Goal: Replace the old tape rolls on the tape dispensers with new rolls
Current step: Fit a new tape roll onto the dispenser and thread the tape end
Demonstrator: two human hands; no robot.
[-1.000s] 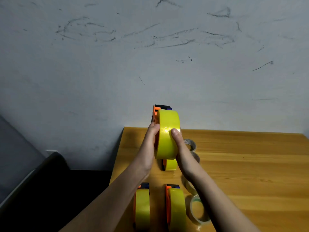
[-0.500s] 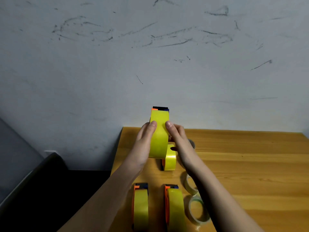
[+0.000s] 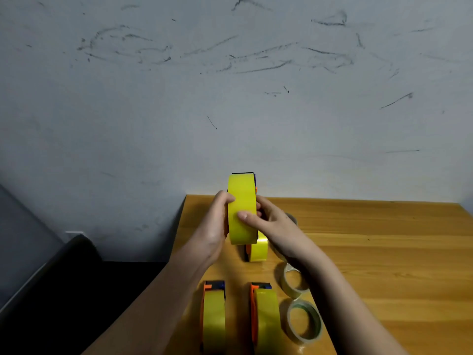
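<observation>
I have the yellow tape roll (image 3: 242, 208) on its dispenser lifted above the wooden table (image 3: 384, 252), near the wall. My left hand (image 3: 215, 229) is curled round its left side; my right hand (image 3: 271, 224) lays a thumb across the tape face, fingers wrapped behind. My worry — the glossy roll sliding off its hub if I loosen either hold, dropping onto the dispenser below (image 3: 257, 248).
</observation>
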